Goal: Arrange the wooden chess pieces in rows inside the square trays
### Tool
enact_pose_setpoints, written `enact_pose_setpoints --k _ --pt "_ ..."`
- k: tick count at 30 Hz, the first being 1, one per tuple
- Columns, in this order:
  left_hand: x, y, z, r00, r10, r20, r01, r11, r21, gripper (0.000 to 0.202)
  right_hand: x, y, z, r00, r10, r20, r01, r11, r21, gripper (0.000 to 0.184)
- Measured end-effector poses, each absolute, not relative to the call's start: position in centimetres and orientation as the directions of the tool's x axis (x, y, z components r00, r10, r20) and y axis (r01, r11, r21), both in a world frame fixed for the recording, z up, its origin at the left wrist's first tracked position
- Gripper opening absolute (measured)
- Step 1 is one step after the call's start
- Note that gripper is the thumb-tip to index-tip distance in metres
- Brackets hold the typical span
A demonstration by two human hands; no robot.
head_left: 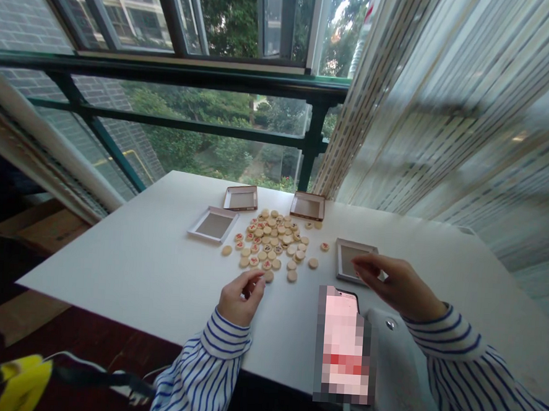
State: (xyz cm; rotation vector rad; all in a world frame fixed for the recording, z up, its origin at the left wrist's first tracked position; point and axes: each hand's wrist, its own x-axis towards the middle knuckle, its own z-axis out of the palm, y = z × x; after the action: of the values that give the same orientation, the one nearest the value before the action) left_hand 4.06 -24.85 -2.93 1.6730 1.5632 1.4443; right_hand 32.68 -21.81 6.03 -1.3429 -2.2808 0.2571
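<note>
Head view: discs (254,248) lie heaped on the counter (150,254). The left hand (238,299), at their six o'clock, and right hand (402,286), over the four-o'clock box (345,262), are half-curled; whether either grips anything I cannot tell. A low sweep could scatter the discs.

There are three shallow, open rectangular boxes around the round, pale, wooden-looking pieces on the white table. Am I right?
Not quite: the head view shows four shallow, open rectangular boxes, one left, two at the back and one by the right hand, around the round, pale, wooden-looking pieces on the white table.
</note>
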Motion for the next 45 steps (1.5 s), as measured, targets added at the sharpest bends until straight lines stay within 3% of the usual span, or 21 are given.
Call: enact_pose_setpoints --k 24,45 --pt "-1.3 -21.7 -1.8 -0.441 0.841 0.315 0.43 -0.111 0.896 0.032 29.4 -18.3 6.6 -0.616 0.766 0.182 0.722 0.642 -0.258 0.019" --pt "0.0 -16.2 2.8 -0.273 0.885 0.378 0.528 -0.191 0.827 0.027 26.9 -14.0 6.2 -0.627 0.772 0.102 0.748 0.634 -0.197 0.023"
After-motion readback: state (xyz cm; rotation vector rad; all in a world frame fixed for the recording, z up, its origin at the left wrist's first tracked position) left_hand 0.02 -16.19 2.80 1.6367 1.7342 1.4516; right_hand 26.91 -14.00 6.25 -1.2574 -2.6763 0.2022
